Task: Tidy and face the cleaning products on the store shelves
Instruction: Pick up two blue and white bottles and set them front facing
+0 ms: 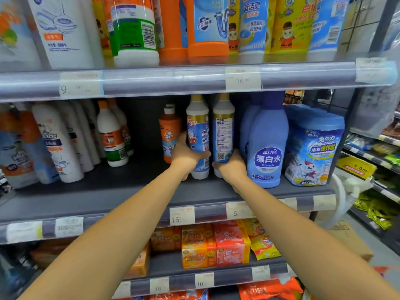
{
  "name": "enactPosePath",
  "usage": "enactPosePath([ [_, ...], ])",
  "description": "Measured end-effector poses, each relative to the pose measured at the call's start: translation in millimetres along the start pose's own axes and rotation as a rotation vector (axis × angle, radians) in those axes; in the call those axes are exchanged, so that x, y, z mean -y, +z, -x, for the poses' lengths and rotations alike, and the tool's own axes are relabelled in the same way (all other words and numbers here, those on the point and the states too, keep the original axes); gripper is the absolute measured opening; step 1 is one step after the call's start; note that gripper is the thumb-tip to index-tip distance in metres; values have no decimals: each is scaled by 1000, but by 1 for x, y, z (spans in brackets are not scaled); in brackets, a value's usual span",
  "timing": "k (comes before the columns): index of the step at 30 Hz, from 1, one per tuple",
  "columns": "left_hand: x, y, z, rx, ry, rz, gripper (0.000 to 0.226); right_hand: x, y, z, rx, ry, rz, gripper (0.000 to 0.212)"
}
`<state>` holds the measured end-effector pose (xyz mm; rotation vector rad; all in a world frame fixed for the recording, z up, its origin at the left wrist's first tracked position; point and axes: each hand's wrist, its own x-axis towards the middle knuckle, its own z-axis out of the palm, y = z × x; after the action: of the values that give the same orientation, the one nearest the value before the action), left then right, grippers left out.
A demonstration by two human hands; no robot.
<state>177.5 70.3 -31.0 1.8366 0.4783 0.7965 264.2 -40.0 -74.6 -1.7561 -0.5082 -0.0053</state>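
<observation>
- Two matching white bottles with blue labels are held side by side on the middle shelf [129, 191], near the frame's centre, one in each hand.
- The left bottle [198, 135] is clasped low on its body by the left hand [186, 156], thumb across the front; its brand side faces out, so it appears already faced.
- The right bottle [223, 131] is gripped near its base by the right hand [232, 167]; its barcode and small print face out (the back label), so a turn is probably intended.
- Low grips seem chosen so each bottle can be rotated or slid while upright.
- At 9 o'clock of the pair an orange bottle [170, 135] stands further back, partly hidden by the left hand.
- At 3 o'clock, just beside the right bottle, the bleach [267, 148] is set forward at the edge, giving the line to match.
</observation>
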Motion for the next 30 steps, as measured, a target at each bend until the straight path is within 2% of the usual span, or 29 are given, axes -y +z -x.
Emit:
enactPosePath([
  [2,5,1,0,45,-48,-40,77,-2,1,-1,-17,-13,8,55],
  [6,17,9,-1,109,-75,-136,66,-5,4,-4,-46,-2,6,55],
  [11,22,16,-5,116,-54,-132,67,-8,3,-13,37,54,-19,45],
  [13,22,20,-6,98,-34,-150,70,-9,1,-12,39,41,39,54],
  [22,23,30,-5,100,-71,-159,84,-2,2,-11,50,14,-7,46],
  [25,18,29,0,139,-101,-187,74,3,-1,-7,70,-12,132,47],
  [30,6,14,20,273,-28,-334,38,7,-17,6,139,96,271,40],
])
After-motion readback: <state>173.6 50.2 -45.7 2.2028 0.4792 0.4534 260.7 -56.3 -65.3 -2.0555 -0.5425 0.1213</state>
